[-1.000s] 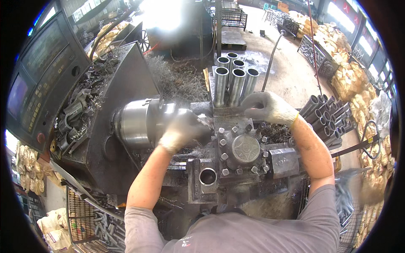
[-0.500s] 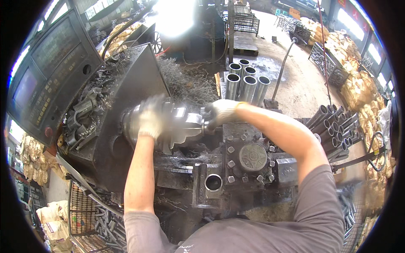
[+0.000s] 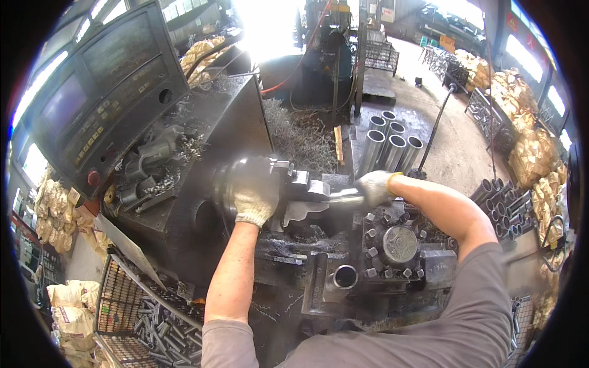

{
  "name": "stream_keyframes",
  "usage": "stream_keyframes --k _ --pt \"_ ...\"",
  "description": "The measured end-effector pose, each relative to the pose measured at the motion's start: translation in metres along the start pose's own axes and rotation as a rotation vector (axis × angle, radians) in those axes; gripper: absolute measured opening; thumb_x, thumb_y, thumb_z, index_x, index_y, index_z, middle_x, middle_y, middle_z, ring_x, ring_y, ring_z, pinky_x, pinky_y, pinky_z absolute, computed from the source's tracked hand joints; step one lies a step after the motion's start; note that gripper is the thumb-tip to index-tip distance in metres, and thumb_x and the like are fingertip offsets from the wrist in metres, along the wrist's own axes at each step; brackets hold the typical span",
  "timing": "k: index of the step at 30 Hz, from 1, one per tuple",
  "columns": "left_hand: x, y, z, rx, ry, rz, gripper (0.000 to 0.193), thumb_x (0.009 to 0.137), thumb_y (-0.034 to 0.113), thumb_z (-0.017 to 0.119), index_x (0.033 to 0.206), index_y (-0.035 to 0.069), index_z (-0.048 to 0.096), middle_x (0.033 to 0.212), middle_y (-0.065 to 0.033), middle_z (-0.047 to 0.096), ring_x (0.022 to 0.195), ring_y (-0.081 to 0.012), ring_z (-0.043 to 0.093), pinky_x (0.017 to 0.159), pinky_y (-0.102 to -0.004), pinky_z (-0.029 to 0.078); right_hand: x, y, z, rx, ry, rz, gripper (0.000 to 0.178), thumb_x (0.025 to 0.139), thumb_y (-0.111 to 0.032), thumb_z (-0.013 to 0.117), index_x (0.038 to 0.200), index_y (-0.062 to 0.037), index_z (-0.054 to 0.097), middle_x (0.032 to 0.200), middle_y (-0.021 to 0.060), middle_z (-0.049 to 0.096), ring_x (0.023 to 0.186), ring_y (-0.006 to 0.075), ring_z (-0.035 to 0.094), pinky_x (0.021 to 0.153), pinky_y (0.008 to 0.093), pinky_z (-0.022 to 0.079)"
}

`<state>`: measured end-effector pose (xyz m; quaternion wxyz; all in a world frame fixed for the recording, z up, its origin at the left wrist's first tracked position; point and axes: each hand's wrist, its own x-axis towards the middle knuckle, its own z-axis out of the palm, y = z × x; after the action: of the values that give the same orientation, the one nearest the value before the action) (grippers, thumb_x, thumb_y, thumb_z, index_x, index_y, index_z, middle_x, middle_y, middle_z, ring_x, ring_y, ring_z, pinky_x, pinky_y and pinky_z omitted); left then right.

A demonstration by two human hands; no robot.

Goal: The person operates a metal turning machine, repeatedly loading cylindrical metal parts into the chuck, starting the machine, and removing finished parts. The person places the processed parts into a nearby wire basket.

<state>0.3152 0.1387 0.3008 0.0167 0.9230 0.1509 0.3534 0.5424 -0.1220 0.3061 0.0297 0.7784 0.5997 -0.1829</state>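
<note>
My left hand (image 3: 256,195), in a pale knit glove with dark soiled fingers, grips the round lathe chuck (image 3: 226,191). Its fingertips are smeared and partly hidden over the top. Stepped metal jaws (image 3: 300,184) stick out to the right of the chuck. My right hand (image 3: 377,187), gloved too, is closed round the right end of a shiny metal tube (image 3: 345,197), which lies level and points at the jaws. Whether the tube touches the jaws I cannot tell. Below my right hand sits the bolted tool post (image 3: 400,244), with a hollow round holder (image 3: 345,277) beside it.
Several upright steel tubes (image 3: 392,146) stand behind the lathe. More dark tubes (image 3: 500,208) are stacked at the right. A control panel (image 3: 92,104) rises at the left, and a wire basket (image 3: 123,300) of short metal pieces stands below it. Metal shavings (image 3: 300,132) heap behind the chuck.
The view has shifted, so the machine appears farther right and lower. My right hand now holds a shiny tube out from the jaws. My left hand stays on the chuck, less blurred.
</note>
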Motion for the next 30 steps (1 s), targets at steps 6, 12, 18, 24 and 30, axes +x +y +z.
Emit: stream_keyframes --k 6,12,18,24,30 --pt "-0.014 -0.008 -0.009 -0.269 0.163 0.083 0.045 0.097 0.034 0.075 0.132 0.007 0.068 0.117 -0.0144 0.072 0.116 -0.0338 0.067 0.104 -0.0474 0.05 -0.103 -0.1 -0.041 -0.325 0.507 0.375 0.049 0.075 -0.034 0.089 0.106 -0.0017 0.069 0.096 0.024 0.076 0.089 0.0401 0.078 0.075 0.0507 0.062" --pt "-0.199 0.104 -0.072 -1.687 -0.016 -0.677 0.054 0.105 0.024 0.066 0.153 0.004 0.049 0.133 -0.0126 0.066 0.125 -0.0282 0.064 0.106 -0.0415 0.053 -0.164 -0.284 0.024 0.107 0.669 0.344 0.06 0.078 -0.034 0.09 0.126 -0.0098 0.062 0.107 0.0172 0.071 0.089 0.0356 0.078 0.076 0.0488 0.063" --pt "-0.291 0.114 -0.068 -1.636 -0.513 -1.26 0.064 0.093 0.036 0.085 0.131 -0.012 0.065 0.12 -0.0162 0.073 0.105 -0.0225 0.071 0.093 -0.0354 0.056 -0.151 -0.309 0.158 0.569 0.219 0.575 0.092 0.08 -0.055 0.086 0.153 -0.0133 0.051 0.131 0.0258 0.069 0.113 0.0452 0.073 0.096 0.0512 0.06" --pt "-0.332 0.101 -0.026 -1.891 -0.562 -1.266 0.044 0.104 0.035 0.071 0.133 0.004 0.062 0.122 -0.0145 0.071 0.103 -0.0276 0.072 0.093 -0.0425 0.059 -0.141 -0.264 0.262 0.991 0.028 0.467 0.066 0.076 -0.047 0.087 0.124 -0.0036 0.076 0.101 0.0173 0.081 0.094 0.025 0.078 0.085 0.04 0.061" --pt "-0.331 0.1 -0.042 -2.077 -0.52 -1.635 0.06 0.112 0.054 0.05 0.141 0.003 0.062 0.122 -0.014 0.074 0.111 -0.0298 0.074 0.097 -0.0442 0.061 -0.158 -0.264 0.227 1.073 0.154 0.302 0.054 0.081 -0.035 0.086 0.12 0.0002 0.073 0.094 0.0152 0.08 0.083 0.0254 0.078 0.076 0.0399 0.062"
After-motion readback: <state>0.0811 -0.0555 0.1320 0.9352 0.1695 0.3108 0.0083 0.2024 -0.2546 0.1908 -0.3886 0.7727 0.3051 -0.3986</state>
